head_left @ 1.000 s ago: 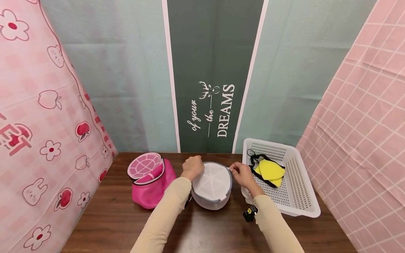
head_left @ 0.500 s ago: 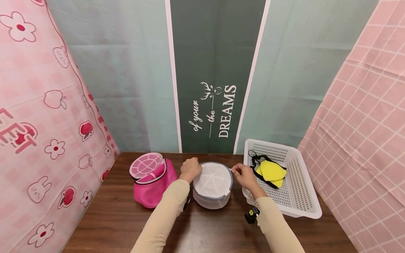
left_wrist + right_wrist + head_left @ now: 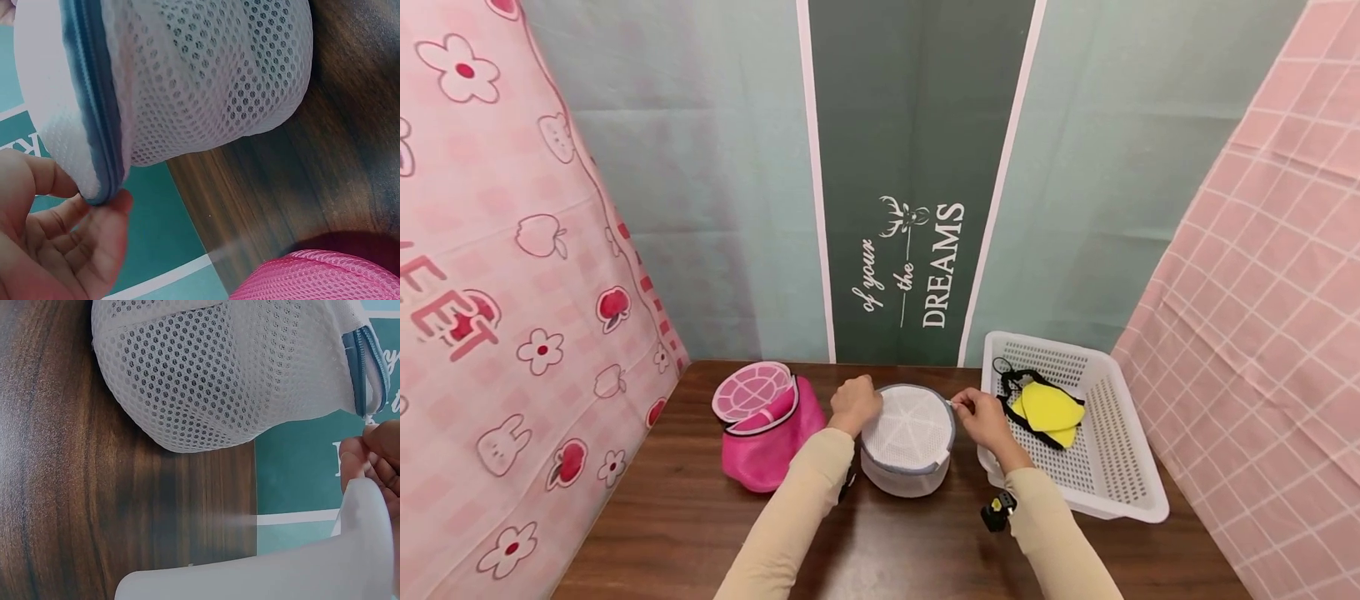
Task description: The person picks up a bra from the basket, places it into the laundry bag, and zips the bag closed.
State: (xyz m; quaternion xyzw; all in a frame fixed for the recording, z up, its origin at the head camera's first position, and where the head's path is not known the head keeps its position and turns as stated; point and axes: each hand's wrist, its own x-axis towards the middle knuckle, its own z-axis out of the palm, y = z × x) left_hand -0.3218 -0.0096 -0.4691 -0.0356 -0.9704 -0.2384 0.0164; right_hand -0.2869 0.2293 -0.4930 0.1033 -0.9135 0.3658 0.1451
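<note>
On my left I see a pink mesh laundry bag (image 3: 758,462) on the wood-grained table (image 3: 910,550); on my right, a white perforated basket (image 3: 1117,417) holds a yellow, black-edged item (image 3: 1051,408). Ahead, a green backdrop (image 3: 917,125) reads "DREAMS", between pink patterned cloths (image 3: 1262,317).

Wht mesh bag (image 3: 906,427) w/ blue zip (image 3: 94,94) (honeycomb pattern); pink bag (image 3: 766,457); brn table (image 3: 910,550).

Two hands (image 3: 855,404) (image 3: 985,422), two mesh bags (image 3: 907,429) (image 3: 769,452), one basket (image 3: 1105,442).

wrist views near white bag (image 3: 212,78)
</note>
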